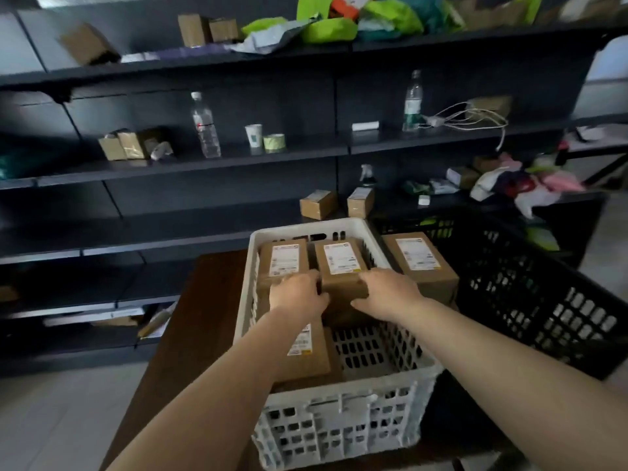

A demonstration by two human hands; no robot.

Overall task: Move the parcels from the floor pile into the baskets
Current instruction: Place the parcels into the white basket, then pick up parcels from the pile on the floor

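A white slatted basket (339,416) stands on a dark wooden table, with a black basket (530,300) to its right. Both my hands hold one brown labelled parcel (341,263) over the white basket's far half: my left hand (299,295) grips its left near edge, my right hand (387,292) its right near edge. Another labelled parcel (283,258) sits at the far left of the white basket, and a third (307,348) lies under my left forearm. In the black basket a brown parcel (421,263) rests at the left.
Dark metal shelving (204,164) fills the wall behind the table, holding small boxes, two water bottles (205,125), a paper cup (254,134), tape, cables and coloured mailer bags (326,28). Pale tiled floor (51,419) shows at the left.
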